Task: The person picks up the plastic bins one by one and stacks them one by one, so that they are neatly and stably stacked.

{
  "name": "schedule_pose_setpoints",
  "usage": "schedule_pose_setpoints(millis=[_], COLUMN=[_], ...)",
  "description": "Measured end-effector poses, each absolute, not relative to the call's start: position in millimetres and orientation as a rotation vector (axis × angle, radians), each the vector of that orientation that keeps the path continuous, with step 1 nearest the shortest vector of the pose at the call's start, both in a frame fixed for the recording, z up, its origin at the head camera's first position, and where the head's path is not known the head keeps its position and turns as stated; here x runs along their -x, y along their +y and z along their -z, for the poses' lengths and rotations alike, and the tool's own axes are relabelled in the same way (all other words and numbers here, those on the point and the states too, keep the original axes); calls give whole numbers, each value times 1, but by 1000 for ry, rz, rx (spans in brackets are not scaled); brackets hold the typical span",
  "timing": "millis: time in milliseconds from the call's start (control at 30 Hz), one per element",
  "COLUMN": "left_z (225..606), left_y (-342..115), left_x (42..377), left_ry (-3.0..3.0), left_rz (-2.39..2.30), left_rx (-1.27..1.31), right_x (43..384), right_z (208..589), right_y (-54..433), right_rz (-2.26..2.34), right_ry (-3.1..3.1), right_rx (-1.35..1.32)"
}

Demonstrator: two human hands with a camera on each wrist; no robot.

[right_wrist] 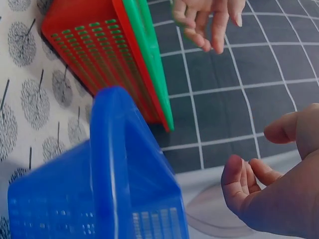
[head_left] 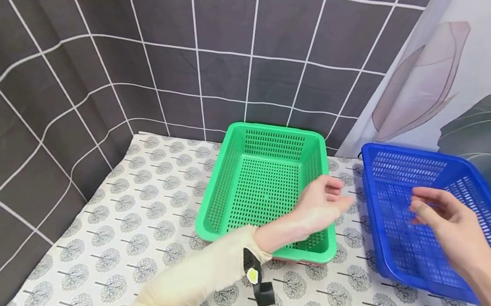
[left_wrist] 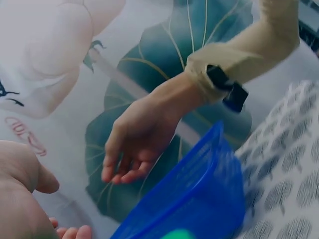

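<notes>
A green plastic basket [head_left: 264, 186] with slotted walls stands in the middle, and in the right wrist view it sits nested in a red basket [right_wrist: 82, 55]. A blue basket [head_left: 386, 218] is to its right. My left hand [head_left: 319, 204] hovers over the right side of the green basket, fingers loosely bent and holding nothing. Over the blue basket hangs my right hand [head_left: 456, 227], its fingers relaxed, with a gap between thumb and fingertips and nothing in it. Both baskets show only bare mesh where the hands and forearms do not cover them.
A white cloth [head_left: 143, 222] printed with grey trees covers the table. Behind and to the left hangs a dark curtain [head_left: 225, 26] with a white grid. A pale curtain [head_left: 486, 60] with large leaf and petal prints hangs behind the blue basket.
</notes>
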State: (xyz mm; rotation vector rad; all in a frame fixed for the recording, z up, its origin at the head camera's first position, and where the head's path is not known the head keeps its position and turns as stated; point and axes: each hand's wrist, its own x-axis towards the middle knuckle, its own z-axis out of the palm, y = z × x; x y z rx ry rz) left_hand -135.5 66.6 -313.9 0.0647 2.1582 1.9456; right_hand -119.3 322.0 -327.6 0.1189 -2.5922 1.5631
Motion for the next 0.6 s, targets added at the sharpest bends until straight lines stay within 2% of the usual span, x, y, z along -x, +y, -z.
schedule_pose_setpoints(millis=[367, 600], left_z=[320, 330], left_y=[129, 158], left_x=[118, 108], left_ry=[2233, 2323], left_rz=[-1868, -1797], left_rx=[142, 291], right_x=[110, 110], right_z=[326, 334], right_y=[352, 379], right_rz=[-1563, -2078], right_ry=[-2464, -1971], right_rx=[-108, -302])
